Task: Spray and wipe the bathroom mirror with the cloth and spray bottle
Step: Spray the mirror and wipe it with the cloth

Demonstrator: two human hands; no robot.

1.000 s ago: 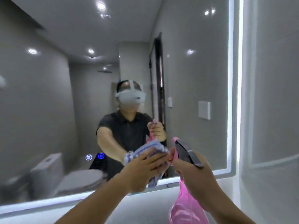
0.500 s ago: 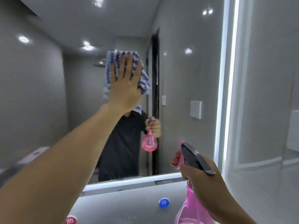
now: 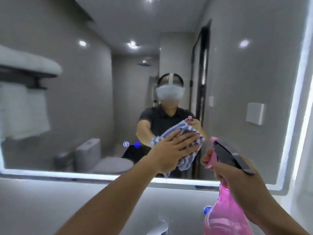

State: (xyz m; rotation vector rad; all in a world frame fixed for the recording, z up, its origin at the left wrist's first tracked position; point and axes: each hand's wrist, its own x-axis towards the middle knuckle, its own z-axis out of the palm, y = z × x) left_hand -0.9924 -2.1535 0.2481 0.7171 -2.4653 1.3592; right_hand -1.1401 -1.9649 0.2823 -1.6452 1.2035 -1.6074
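The bathroom mirror (image 3: 84,102) fills the wall ahead, framed by a lit white strip. My left hand (image 3: 171,150) presses a blue-and-white checked cloth (image 3: 189,160) flat against the lower middle of the glass, fingers spread over it. My right hand (image 3: 237,177) grips the neck of a pink spray bottle (image 3: 225,216) with a dark grey trigger head (image 3: 228,153), held upright just right of the cloth and a little off the glass. The nozzle points at the mirror.
A chrome tap (image 3: 159,226) and a blue-capped item (image 3: 207,209) sit below by the basin. The wall (image 3: 67,200) under the mirror is pale. Reflected in the glass are a toilet, a towel rack at left and a person wearing a headset.
My left hand swept the cloth from low on the mirror up high, then back down to the lower middle. The spray bottle in my right hand stayed roughly in place.
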